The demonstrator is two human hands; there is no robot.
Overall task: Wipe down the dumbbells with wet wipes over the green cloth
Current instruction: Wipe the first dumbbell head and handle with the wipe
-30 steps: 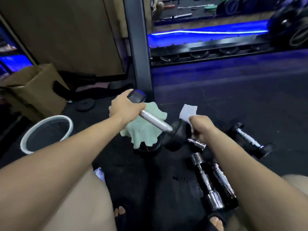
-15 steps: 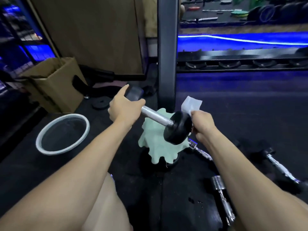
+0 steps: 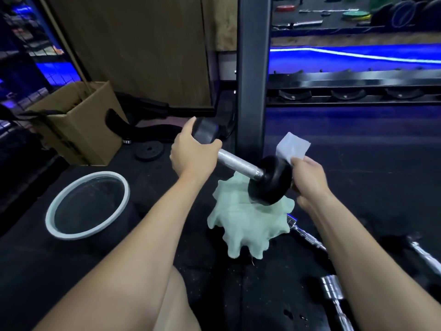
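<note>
Black unlabelled dumbbell (image 3: 241,163) over cloth (image 3: 250,225)

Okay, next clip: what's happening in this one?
A person sitting on a gym floor is cleaning a dumbbell. The left hand grips it by the far end, holding it above a crumpled green cloth. The right hand holds a white wet wipe against the near black head. More dumbbells lie on the floor to the right, and a round white-rimmed bin sits to the left beside a cardboard box.
</note>
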